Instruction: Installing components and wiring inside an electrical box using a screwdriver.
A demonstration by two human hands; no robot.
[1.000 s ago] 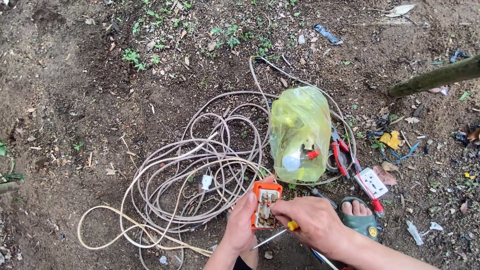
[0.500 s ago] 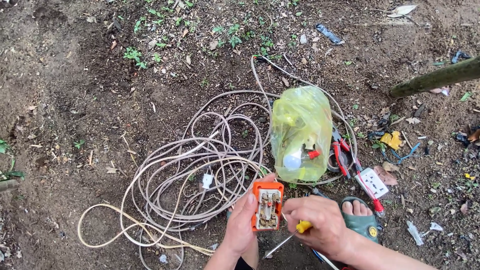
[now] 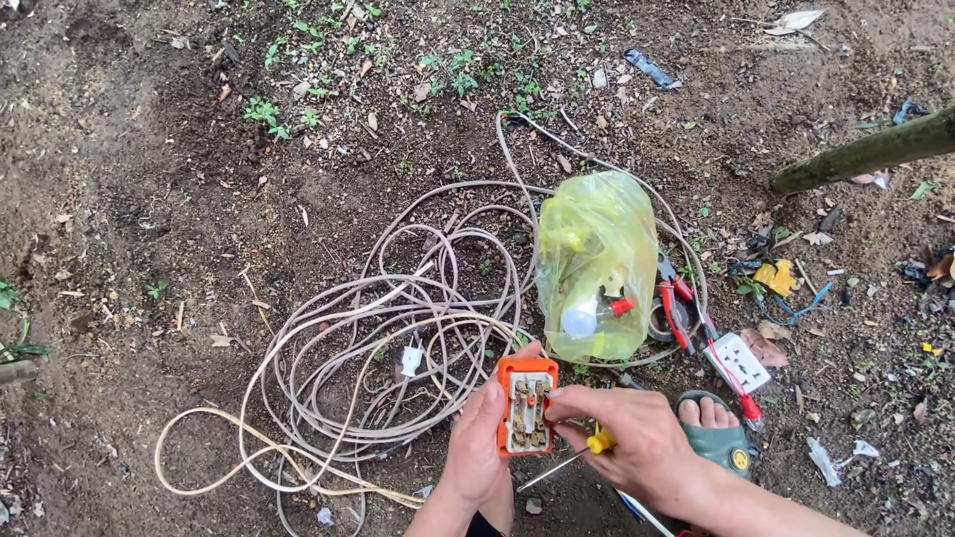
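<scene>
Orange socket (image 3: 525,406), back open, brass contacts exposed, in left hand (image 3: 476,446).

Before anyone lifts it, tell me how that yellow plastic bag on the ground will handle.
The yellow plastic bag looks thin and crumpled, so it would probably sag. A bulb-like white shape inside suggests fragile contents. It leans on the coiled cable, so lifting may snag loops.

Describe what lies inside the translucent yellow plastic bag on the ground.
Through the yellow plastic bag a round white bulb-like object and a small red piece show near the bottom. The crumpled upper part blurs anything else inside, so further contents cannot be made out.
</scene>
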